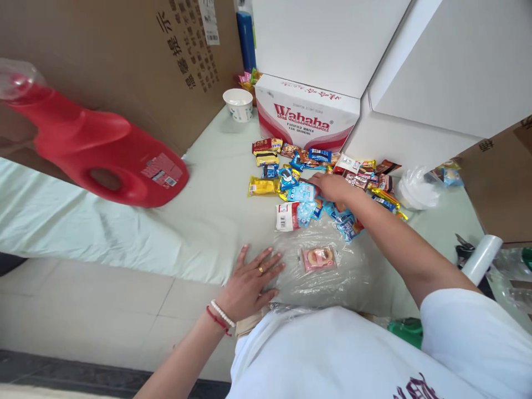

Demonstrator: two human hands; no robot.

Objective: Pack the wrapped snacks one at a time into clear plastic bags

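Note:
My left hand (253, 282) lies flat at the table's front edge, fingers spread, beside a sheet of clear plastic film (353, 277). A pink snack packet (318, 259) with a round biscuit picture rests on the film. My right hand (330, 187) reaches into a heap of small wrapped snacks, its fingers bent down and close together; what they hold, if anything, is hidden. Next to its fingertips are a light blue packet (302, 192) and a dark blue packet (287, 178). A yellow packet (265, 187) and a red-and-white packet (286, 216) lie to the left.
Behind the snacks stands a white-and-red Wahaha box (307, 116), with a paper cup (239, 105) beside it. A big red detergent bottle (112, 155) is at the left. A crumpled white plastic bag (419, 189) and a roll of film (482, 259) are at the right.

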